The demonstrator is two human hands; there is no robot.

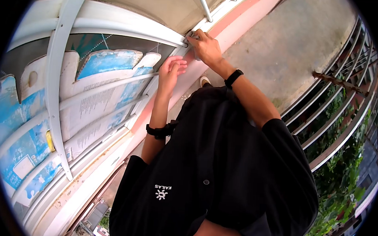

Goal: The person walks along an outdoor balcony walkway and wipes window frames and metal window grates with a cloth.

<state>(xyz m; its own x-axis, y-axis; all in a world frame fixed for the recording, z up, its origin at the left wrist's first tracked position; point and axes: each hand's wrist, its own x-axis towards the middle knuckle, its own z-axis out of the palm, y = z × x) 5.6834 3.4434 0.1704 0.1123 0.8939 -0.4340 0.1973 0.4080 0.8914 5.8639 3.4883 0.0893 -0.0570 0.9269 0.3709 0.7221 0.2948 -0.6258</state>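
My right hand [207, 48] is closed on a crumpled grey cloth [196, 54], pressed against the white window frame [169, 36] near its corner. Part of the cloth hangs below the fingers over the pink ledge. Just left of it, my left hand [170, 73] is raised with slightly bent fingers apart and nothing in them. It is close to the end of a white window bar [110, 88]. Behind the bars stand worn blue and white printed cardboard sheets [111, 64].
A white upright bar [58, 74] crosses the window on the left. Pink ledge [232, 33] runs beside the concrete floor [300, 42]. On the right are a curved metal railing [346, 97] and green plants [343, 167] beyond it. A shoe [204, 81] shows below me.
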